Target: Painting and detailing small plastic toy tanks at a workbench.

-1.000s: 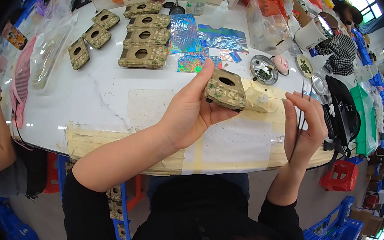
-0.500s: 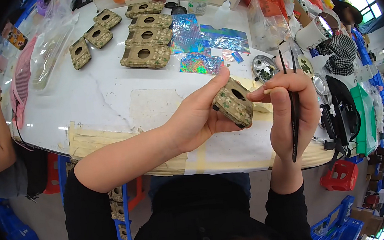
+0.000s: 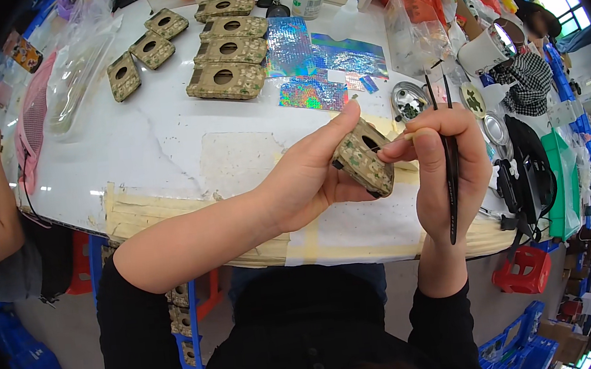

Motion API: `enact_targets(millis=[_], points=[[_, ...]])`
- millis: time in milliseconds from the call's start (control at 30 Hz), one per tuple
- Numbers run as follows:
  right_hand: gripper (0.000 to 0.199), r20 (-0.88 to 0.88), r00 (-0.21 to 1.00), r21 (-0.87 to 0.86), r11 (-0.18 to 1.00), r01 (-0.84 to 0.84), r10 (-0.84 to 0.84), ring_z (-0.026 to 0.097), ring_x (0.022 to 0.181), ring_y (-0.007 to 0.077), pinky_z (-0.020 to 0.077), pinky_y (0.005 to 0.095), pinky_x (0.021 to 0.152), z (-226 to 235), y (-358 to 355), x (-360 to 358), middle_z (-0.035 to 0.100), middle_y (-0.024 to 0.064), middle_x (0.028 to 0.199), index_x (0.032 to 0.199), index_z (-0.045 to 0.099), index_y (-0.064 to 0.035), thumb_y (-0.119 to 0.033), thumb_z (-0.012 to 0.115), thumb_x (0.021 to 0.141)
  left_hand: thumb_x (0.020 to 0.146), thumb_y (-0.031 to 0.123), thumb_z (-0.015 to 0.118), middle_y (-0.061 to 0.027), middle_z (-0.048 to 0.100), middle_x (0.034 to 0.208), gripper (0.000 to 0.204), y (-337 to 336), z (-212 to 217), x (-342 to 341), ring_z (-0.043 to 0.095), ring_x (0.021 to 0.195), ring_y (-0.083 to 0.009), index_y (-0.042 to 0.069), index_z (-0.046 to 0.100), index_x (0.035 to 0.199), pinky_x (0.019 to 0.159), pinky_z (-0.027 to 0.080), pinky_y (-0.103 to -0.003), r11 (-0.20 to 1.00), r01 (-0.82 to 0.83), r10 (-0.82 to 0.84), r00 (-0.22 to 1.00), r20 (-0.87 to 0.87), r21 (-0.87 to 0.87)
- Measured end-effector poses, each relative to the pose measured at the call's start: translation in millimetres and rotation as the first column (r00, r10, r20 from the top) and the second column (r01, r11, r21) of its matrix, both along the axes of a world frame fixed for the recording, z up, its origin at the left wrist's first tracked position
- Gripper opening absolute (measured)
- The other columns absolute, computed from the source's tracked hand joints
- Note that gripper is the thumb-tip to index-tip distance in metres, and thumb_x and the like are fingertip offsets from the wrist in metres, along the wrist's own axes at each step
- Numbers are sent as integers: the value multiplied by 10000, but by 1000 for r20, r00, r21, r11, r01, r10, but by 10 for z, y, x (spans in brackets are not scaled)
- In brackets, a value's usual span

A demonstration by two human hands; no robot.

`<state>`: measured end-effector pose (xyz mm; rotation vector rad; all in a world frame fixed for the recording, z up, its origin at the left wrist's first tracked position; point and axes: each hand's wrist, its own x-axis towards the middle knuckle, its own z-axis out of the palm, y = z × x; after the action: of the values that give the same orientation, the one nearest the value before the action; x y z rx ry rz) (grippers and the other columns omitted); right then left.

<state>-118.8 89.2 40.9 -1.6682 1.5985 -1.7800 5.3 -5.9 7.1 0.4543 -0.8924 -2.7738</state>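
While my left hand point(image 3: 312, 175) cradles a tilted, rounded rectangular case in green-and-tan camouflage point(image 3: 362, 167), thumb along its upper edge and fingers curled beneath, my right hand point(image 3: 447, 158) meets its right side with pinched fingertips. Whether they grip something tiny I cannot tell. Slim black metal tweezers point(image 3: 454, 200) lie upright across that right hand, tips apart and pointing away from me, holding nothing I can see. The case, its dark oval opening facing up, is held above the near edge of a glossy white counter point(image 3: 153, 131), over a white paper sheet point(image 3: 362, 231). Beyond sits a round silver metal dish with small dark bits point(image 3: 408, 83); farther left, a row of matching camouflage cases point(image 3: 223, 82).

To work well, I think the left hand should brace the case firmly, the right fingertips should press lightly, and the tweezer points should stay clear of the patterned surface.
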Motion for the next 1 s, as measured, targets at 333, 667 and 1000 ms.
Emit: enact_targets(millis=[333,667,1000], points=[[81,-49,999,20,1000,10,-9,577,653,99,461,204,617,3,7,-10,554,64,756,882,527,22,-55,530,906,911,542,405,-49,599,1019,534,-3,-17,-9,614,913,-147,73,512,1144,782,546,-368,1000,-13,13,1000,15,10],[56,-27,999,14,1000,27,-27,551,637,80,411,187,601,4,-1,-3,570,53,711,866,532,8,-36,553,891,912,542,405,-57,596,1028,537,-5,-32,-14,616,905,-159,73,511,1150,776,545,-368,1000,-12,11,1000,12,16],[65,86,996,52,999,5,-9,591,662,93,468,198,623,12,1,22,572,62,740,891,518,17,-44,519,913,917,527,405,-63,591,1048,534,-1,-43,-8,616,901,-169,67,500,1171,776,547,-380,999,-28,28,999,22,22]])
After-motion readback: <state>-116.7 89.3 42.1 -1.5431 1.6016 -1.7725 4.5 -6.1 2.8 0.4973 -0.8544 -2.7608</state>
